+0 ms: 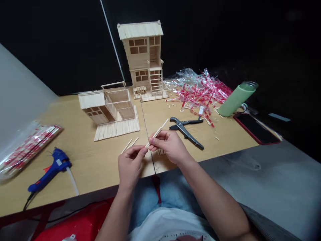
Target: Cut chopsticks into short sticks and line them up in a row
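Thin wooden sticks (157, 133) slant up to the right between my two hands, above the table's front part. My right hand (167, 144) is closed on them with thumb and fingers. The thumb and fingertips of my left hand (132, 161) pinch their lower end. More loose sticks (130, 144) lie beside my left hand, and a few short pieces (161, 152) show under my right hand. Black-handled pliers (187, 129) rest to the right of my hands. Behind my hands stands a small unfinished stick house (112, 107) with a slatted floor.
A taller two-storey stick house (142, 57) stands at the back. A blue glue gun (51, 169) and packed sticks (27, 147) lie left. Crumpled wrappers (200, 88), a tilted-looking green bottle (234, 100) and a phone (257, 129) are on the right.
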The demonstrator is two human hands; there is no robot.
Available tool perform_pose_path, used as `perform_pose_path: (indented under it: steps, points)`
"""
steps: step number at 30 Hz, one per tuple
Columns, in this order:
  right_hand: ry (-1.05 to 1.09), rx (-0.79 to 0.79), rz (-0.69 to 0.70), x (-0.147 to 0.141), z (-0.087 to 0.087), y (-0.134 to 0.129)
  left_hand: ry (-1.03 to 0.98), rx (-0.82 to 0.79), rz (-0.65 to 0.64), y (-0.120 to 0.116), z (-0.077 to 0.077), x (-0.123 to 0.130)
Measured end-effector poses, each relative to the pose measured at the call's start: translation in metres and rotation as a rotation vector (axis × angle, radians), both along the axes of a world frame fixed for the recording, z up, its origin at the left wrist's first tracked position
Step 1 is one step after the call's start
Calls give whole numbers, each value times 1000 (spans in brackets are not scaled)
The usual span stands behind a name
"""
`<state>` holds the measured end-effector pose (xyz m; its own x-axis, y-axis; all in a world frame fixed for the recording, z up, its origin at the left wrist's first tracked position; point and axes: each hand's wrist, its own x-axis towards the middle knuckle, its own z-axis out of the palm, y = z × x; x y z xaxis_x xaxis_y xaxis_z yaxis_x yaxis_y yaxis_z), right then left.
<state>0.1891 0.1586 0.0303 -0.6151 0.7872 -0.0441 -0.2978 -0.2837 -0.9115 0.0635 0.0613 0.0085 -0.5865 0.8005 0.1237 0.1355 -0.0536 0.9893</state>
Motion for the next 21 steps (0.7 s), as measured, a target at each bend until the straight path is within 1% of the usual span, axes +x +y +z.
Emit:
perform_pose_path:
  steps: [4, 8, 11, 14, 16, 18, 19, 21]
  points:
    - [-17, 3, -37, -4, 0, 8, -20, -23, 3, 8, -4, -1]
    - [-42, 14, -65, -10, 0, 13, -117, -76, 16, 16, -9, -6]
    - [-62, 50, -71, -17, -3, 13, -177, -93, 2, 19, -11, -8]
    - [-98, 123, -55, -23, -5, 12, -213, -75, 15, 20, -13, -8]
    - [-168, 235, -55, -21, -5, 15, -238, -65, 27, 19, -15, -10]
    - [-301, 445, -99, -9, -5, 26, -278, -49, 41, 17, -17, -13]
    - [-395, 576, -137, 3, -5, 35, -300, -41, 51, 16, -19, -15]
    - [-633, 822, -219, 34, -6, 55, -335, -27, 74, 13, -20, -20]
